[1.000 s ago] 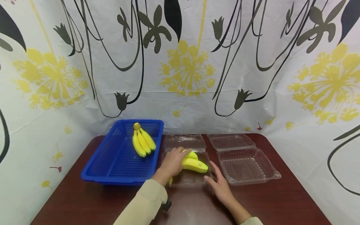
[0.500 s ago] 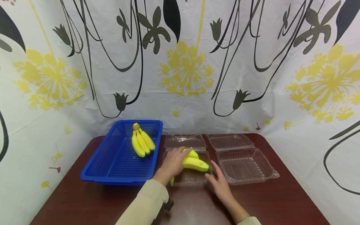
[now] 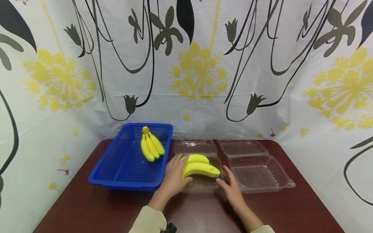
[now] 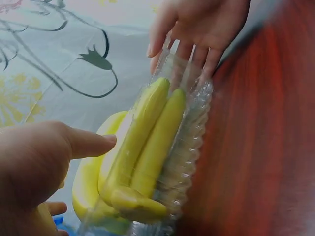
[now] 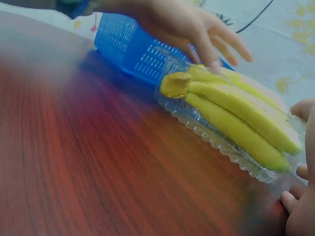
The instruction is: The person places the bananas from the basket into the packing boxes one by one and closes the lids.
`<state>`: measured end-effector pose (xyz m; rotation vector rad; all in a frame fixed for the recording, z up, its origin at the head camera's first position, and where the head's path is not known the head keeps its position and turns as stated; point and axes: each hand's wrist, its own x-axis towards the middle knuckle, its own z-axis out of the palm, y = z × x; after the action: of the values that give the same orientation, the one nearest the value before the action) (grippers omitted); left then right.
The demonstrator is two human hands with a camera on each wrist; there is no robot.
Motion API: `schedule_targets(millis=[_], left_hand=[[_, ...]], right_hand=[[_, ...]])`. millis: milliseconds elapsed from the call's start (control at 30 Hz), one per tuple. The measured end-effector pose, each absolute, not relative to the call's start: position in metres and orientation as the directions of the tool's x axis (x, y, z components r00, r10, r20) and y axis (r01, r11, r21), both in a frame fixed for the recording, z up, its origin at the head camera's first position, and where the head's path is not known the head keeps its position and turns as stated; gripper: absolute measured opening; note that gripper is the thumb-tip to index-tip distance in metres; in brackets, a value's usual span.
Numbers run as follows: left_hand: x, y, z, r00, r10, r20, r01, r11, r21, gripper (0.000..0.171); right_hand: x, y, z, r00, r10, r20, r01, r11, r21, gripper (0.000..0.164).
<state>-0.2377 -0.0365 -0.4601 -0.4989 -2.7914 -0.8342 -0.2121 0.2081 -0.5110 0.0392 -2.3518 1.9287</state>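
Observation:
A bunch of yellow bananas (image 3: 201, 169) lies in the middle clear plastic clamshell container (image 3: 201, 187), its lid folded back. My left hand (image 3: 175, 177) is at the stem end of the bunch, thumb apart from the fingers; the left wrist view shows this hand (image 4: 37, 169) not wrapped round the fruit. At the container's opposite end is my right hand (image 3: 232, 191), its fingers extended. Through the clear wall in the left wrist view, fingers of the right hand (image 4: 209, 22) show, close to or touching the plastic. Contact is hard to tell.
A blue plastic basket (image 3: 99, 168) on the left holds another banana bunch (image 3: 151, 145). Right of the middle container stands a second open clamshell (image 3: 259, 173). All rest on a dark red-brown table (image 3: 122, 210), with a patterned cloth (image 3: 198, 119) behind and at the sides.
My left hand has loosened from the bananas and drawn back to the left, so more of the bunch shows. The right hand stays by the container. The head view has shifted slightly.

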Motion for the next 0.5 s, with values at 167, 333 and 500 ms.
schedule_targets(millis=[167,333,500], left_hand=[[-0.224,-0.044,-0.474,-0.947,0.190,0.257,0.317,0.658,0.683,0.083],[-0.215,-0.053,-0.489,-0.969,0.109,0.224,0.248,0.506,0.826,0.086],[-0.210,-0.061,-0.498,-0.988,0.064,0.142,0.156,0.390,0.907,0.091]], right_hand=[[-0.214,0.213,-0.507,-0.997,0.030,0.077,-0.071,0.176,-0.982,0.066],[-0.215,0.213,-0.501,-0.999,0.031,0.032,-0.027,0.145,-0.989,0.064],[-0.213,0.208,-0.494,-0.998,0.056,-0.004,0.011,0.126,-0.992,0.062]])
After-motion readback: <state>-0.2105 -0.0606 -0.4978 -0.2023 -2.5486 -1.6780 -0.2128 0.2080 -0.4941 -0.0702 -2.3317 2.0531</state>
